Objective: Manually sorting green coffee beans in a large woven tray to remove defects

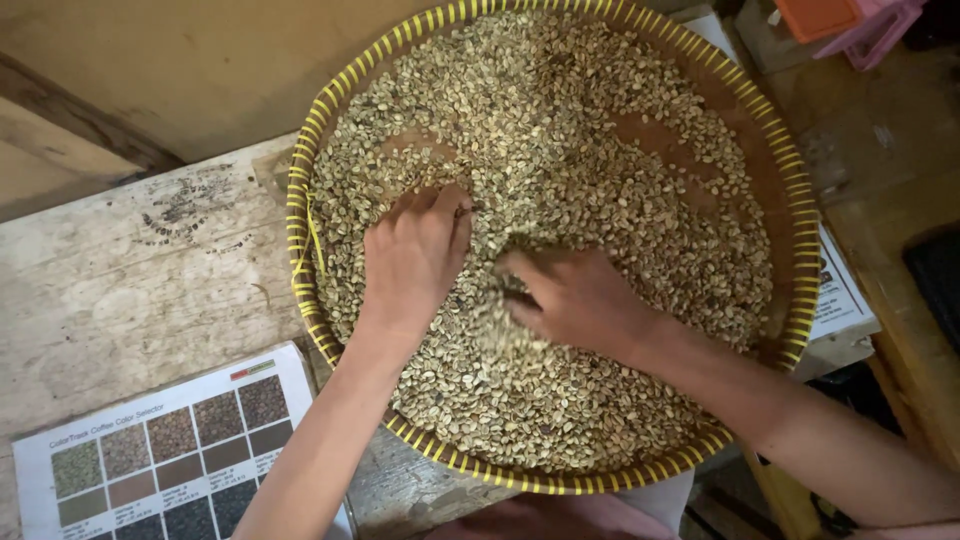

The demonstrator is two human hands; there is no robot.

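Chart point(175, 445): colour-swatch sheet on the worktop point(130, 270), nearest, lower left.
Tray point(800, 200): round, yellow-rimmed, just beyond the chart.
Beans point(560, 130): pale green, spread across the tray.
Left hand point(415, 255): flat, fingers loosely spread on beans.
Right hand point(575, 300): blurred, seemingly curled among beans.

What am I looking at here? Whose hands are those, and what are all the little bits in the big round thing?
The camera sits on a person's head and looks down, so these are that person's own two hands. The left hand and right hand both rest flat, fingers spread, in a heap of pale greenish beans. Neither hand clearly grips anything. The beans fill a wide round woven tray with a yellow rim. The tray sits on a worn wooden table. At the lower left lies a printed chart with squares showing beans of different colours.
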